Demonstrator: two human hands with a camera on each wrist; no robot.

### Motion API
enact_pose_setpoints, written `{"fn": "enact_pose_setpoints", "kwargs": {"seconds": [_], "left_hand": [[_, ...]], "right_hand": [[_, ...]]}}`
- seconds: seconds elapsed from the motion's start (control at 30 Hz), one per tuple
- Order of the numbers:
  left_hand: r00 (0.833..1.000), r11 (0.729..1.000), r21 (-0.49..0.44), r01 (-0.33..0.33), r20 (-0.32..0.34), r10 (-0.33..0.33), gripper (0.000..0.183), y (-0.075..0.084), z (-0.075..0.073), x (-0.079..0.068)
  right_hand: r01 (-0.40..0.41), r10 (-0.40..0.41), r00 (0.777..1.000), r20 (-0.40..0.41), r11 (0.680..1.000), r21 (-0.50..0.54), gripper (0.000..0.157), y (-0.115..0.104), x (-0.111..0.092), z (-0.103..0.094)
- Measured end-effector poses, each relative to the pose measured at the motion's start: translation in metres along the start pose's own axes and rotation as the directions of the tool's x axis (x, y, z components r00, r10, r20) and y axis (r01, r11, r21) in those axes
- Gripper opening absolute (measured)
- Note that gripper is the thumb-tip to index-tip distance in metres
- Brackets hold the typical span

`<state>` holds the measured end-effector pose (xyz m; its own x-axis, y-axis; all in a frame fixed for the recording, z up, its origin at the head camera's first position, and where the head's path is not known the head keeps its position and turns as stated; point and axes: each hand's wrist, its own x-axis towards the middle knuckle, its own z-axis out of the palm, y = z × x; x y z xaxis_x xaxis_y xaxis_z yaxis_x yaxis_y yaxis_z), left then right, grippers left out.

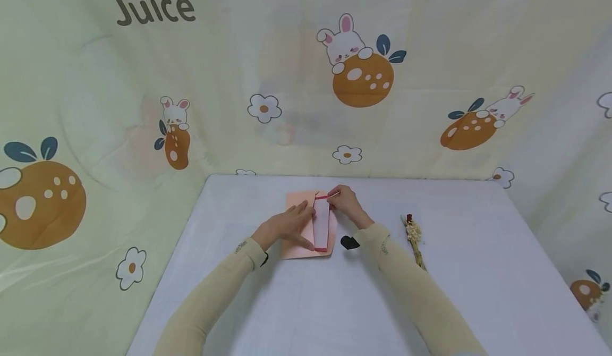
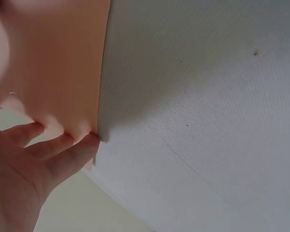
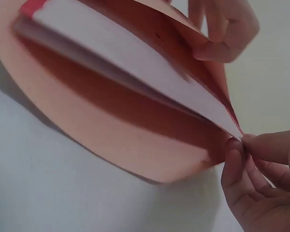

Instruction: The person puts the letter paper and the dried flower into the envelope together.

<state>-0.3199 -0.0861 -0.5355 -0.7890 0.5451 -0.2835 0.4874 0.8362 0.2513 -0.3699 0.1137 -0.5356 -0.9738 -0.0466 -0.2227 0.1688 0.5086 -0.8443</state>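
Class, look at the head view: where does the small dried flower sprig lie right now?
The dried flower sprig lies on the white table, right of the right hand and the pink card.

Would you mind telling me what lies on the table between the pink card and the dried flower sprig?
In the head view, a small black object and the right forearm lie between the pink card and the flower sprig.

Card [image 1: 298, 228] on table [image 1: 478, 292]; dried sprig [image 1: 414, 236] right of card.
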Motion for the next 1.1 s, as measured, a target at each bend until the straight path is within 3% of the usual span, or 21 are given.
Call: {"fn": "enact_pose_setpoints", "kwargs": {"seconds": [0.13,0.4,0.63,0.93,1.1], "left_hand": [[1.000,1.000,0.007,-0.015,-0.005,0.015,0.102,0.000,0.003,0.000],[0.999,0.999,0.003,-0.049,-0.017,0.049,0.099,0.000,0.002,-0.003],[0.998,0.999,0.007,-0.053,-0.018,0.053,0.103,0.001,0.001,-0.004],[0.999,0.999,-0.009,-0.033,-0.010,0.033,0.099,0.000,0.001,-0.004],[1.000,1.000,0.006,-0.024,0.011,0.023,0.101,-0.002,-0.002,-0.004]], "right_hand": [[0.019,-0.019,1.000,0.012,1.000,-0.014,0.020,0.000,0.002,0.010],[0.143,-0.143,0.990,0.009,0.984,-0.106,0.015,-0.006,0.003,0.025],[0.102,-0.103,0.995,-0.011,0.995,-0.012,0.016,-0.006,0.003,0.032],[0.097,-0.101,0.992,-0.071,0.993,-0.060,0.019,-0.002,0.005,0.039],[0.140,-0.143,0.990,-0.020,0.984,-0.113,0.023,-0.004,0.006,0.037]]}}
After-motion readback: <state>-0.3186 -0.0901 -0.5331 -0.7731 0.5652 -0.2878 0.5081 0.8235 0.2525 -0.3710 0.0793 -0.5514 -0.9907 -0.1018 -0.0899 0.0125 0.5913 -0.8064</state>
